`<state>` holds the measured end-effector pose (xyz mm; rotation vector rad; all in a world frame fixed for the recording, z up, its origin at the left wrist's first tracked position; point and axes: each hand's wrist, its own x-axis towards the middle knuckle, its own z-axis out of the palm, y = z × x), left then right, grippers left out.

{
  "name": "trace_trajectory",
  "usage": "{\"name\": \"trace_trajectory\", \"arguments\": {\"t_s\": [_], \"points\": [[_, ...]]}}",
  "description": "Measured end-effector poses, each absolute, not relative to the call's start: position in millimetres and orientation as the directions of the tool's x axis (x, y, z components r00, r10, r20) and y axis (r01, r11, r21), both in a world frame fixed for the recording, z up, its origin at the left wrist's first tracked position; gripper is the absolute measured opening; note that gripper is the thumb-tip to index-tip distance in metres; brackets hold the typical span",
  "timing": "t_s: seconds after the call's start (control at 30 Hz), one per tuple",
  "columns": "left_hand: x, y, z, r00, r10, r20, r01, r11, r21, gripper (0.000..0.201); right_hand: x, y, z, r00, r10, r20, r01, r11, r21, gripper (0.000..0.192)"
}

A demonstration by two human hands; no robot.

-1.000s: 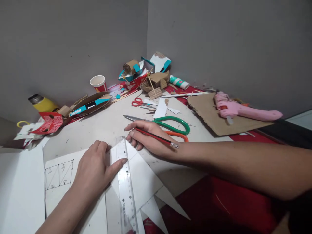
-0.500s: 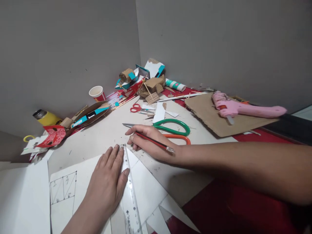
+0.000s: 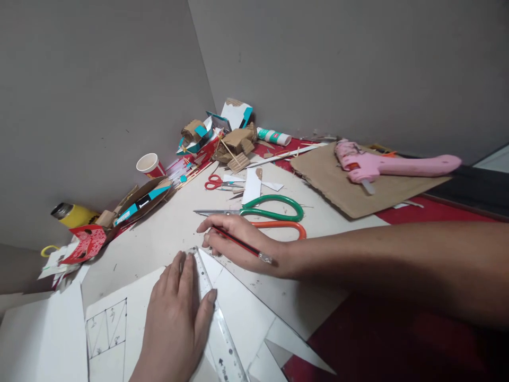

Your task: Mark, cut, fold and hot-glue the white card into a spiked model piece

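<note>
My left hand (image 3: pixel 175 313) lies flat with fingers stretched out, pressing a clear plastic ruler (image 3: pixel 223 339) onto white paper (image 3: pixel 240 305). Its thumb rests across the ruler's right part. Just right of the ruler's far end, my right hand (image 3: pixel 253 236) is closed around a red and black pencil (image 3: pixel 240 243); its tip is hidden by the fingers. Left of my left hand, a sheet (image 3: pixel 143 289) bears a drawn rectangle with diagonals. Behind my right hand lie large scissors (image 3: pixel 274 198) with one green and one orange handle.
A pink glue gun (image 3: pixel 409 166) lies on a cardboard piece (image 3: pixel 330 185) at right. Small red scissors (image 3: pixel 213 182) and paper scraps (image 3: pixel 252 185) lie mid-table. Farther back are a paper cup (image 3: pixel 153 167), a yellow bottle (image 3: pixel 77 216) and cardboard bits (image 3: pixel 238 139).
The camera view has shifted slightly, and the ruler appears more slanted. My left thumb now reaches further over the ruler. My right hand keeps the pencil in nearly the same place.
</note>
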<state>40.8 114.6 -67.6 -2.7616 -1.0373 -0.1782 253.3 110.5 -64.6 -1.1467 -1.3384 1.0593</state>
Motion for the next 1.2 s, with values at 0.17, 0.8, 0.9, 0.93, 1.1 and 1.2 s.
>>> {"name": "trace_trajectory", "arguments": {"t_s": [0.17,0.8,0.9,0.93,1.1,1.2], "points": [[43,103,-54,0.682,0.723,0.11,0.732,-0.672,-0.113,0.08,253,113,-72,-0.008,0.98,0.197,0.121,0.197,-0.973,0.02],[49,102,-37,0.353,0.914,-0.2,0.77,-0.162,0.617,0.069,242,107,-65,-0.054,0.988,0.145,0.321,0.154,-0.935,0.027],[45,107,-33,0.334,0.912,-0.238,0.641,-0.035,0.767,0.071,242,108,-65,-0.06,0.987,0.15,0.29,0.161,-0.943,0.026],[44,110,-30,0.306,0.922,-0.236,0.624,-0.007,0.781,0.071,243,107,-63,-0.061,0.988,0.142,0.281,0.153,-0.947,0.026],[45,115,-10,-0.023,0.999,0.026,0.536,-0.01,0.844,0.054,253,97,-46,-0.153,0.968,0.201,0.295,0.239,-0.925,0.019],[46,107,-5,-0.128,0.984,0.127,0.554,-0.036,0.832,0.054,256,92,-39,-0.222,0.942,0.252,0.274,0.309,-0.911,0.017]]}}
